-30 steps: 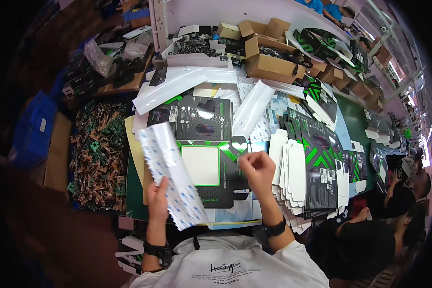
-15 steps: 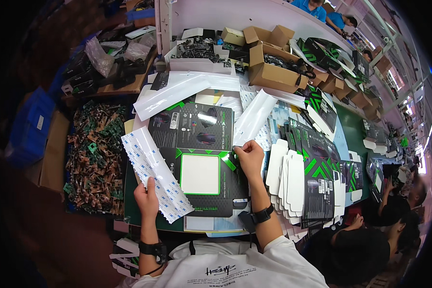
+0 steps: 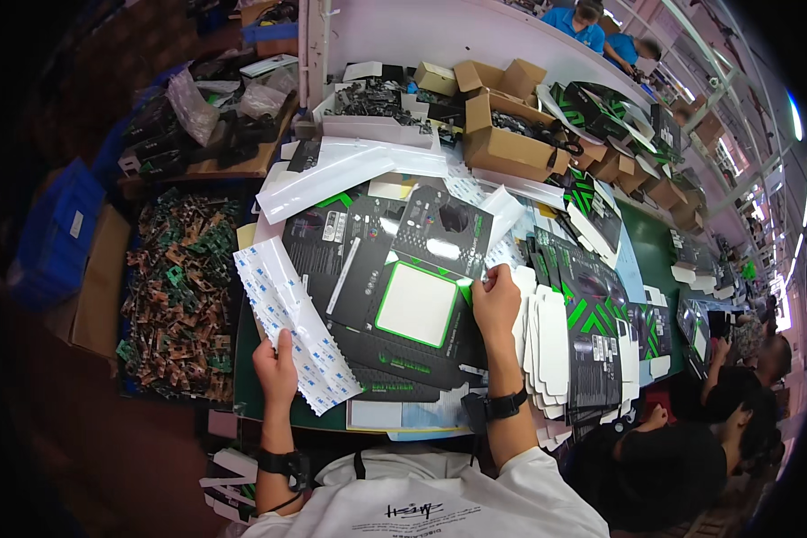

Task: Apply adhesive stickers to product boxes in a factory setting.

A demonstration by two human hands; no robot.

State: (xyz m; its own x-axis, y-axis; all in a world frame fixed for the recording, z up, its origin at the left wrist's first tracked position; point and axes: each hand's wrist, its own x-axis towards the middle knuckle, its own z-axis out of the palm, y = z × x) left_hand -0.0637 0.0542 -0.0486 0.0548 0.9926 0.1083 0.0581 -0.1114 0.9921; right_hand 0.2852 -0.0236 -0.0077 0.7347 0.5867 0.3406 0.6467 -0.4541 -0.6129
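My left hand (image 3: 276, 366) grips the edge of a long white adhesive-sheet strip (image 3: 289, 314) with a blue-printed backing, slanting over the left side of the cartons. The thumb lies on top of the strip. At the right, my right hand (image 3: 497, 305) is closed in a pinch on the right edge of a flattened black-and-green carton (image 3: 435, 235). That carton lies tilted, with a green-framed window showing a white area (image 3: 417, 303). Under it, to the left, another flat carton (image 3: 336, 255) shows in part.
Stacked flat cartons (image 3: 592, 359) stand right of my right hand. More white strips (image 3: 332, 182) lie beyond. Brown boxes (image 3: 516, 134) of black parts are at the back. A bin of small brown and green pieces (image 3: 179, 296) sits left. Other people (image 3: 690, 457) work at right.
My right hand has moved rightward, dragging the top carton with it. The carton has turned clockwise, uncovering more of the one beneath. My left hand and its strip have barely moved.
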